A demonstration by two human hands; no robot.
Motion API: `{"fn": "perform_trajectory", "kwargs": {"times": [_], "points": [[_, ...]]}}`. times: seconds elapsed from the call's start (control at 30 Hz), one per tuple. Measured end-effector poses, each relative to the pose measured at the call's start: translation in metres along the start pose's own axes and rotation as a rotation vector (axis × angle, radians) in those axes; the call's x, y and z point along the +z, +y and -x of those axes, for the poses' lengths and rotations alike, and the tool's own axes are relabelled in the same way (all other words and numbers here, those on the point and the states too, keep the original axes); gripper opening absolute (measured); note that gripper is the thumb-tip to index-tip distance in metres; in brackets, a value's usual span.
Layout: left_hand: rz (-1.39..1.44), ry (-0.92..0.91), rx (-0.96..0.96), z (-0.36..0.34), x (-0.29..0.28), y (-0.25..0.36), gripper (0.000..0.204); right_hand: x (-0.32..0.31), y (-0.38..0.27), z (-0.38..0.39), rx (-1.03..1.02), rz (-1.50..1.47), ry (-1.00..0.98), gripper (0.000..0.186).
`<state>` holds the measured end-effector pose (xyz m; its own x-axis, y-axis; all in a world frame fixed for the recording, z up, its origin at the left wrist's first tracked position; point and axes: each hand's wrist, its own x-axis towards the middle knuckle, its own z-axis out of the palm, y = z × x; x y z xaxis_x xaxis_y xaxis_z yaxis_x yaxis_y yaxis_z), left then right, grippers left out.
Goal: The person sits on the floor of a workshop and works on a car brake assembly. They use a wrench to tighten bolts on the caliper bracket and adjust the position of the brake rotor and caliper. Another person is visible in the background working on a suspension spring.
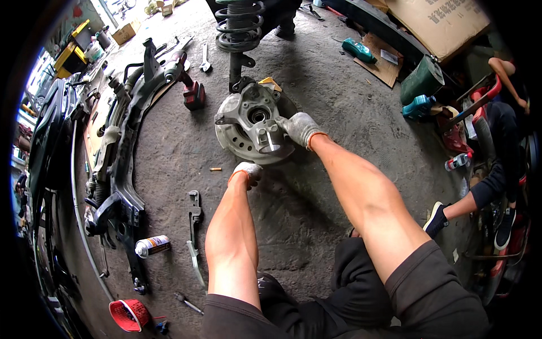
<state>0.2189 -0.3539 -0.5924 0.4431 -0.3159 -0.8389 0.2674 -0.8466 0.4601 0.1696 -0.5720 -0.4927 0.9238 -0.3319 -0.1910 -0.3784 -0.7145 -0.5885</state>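
A grey steering knuckle [261,110] with a round hub bore faces me, and a pale metal dust shield [230,137] curves around its left and lower side. Above it stands a strut with a black coil spring [240,25], joined to the knuckle's top. My right hand [301,127], in a whitish work glove with an orange cuff, is closed on the knuckle's right side. Just under the shield's lower left edge is my left hand [247,170], gloved the same way. Its fingers are curled in, and what they hold, if anything, is hidden.
A red cordless impact wrench [193,93] and a spanner [205,58] lie left of the strut. Further left lies a long subframe [131,141]. A pipe wrench [195,220], spray can [152,246] and red basket [129,315] are nearer. Another person [497,147] sits at right.
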Motion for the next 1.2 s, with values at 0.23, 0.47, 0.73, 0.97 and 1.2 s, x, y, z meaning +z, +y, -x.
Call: {"fn": "perform_trajectory", "kwargs": {"times": [0.23,0.47,0.73,0.97,1.2], "points": [[0.022,0.002,0.013,-0.029,-0.004,-0.014,0.035,-0.013,-0.012,0.0,-0.056,0.108,-0.115,0.049],[0.074,0.045,0.079,0.008,-0.001,0.006,0.043,-0.044,0.008,0.008,-0.217,0.208,-0.321,0.04],[0.042,-0.052,0.009,0.008,-0.019,-0.005,0.038,-0.036,0.001,0.017,-0.278,-0.034,-0.447,0.036],[0.102,-0.03,0.002,0.004,-0.02,-0.013,0.042,0.008,0.003,0.02,-0.185,-0.412,-0.359,0.02],[0.086,-0.029,-0.01,0.012,-0.019,-0.005,0.041,0.047,0.003,0.029,-0.167,-0.599,-0.08,0.025]]}}
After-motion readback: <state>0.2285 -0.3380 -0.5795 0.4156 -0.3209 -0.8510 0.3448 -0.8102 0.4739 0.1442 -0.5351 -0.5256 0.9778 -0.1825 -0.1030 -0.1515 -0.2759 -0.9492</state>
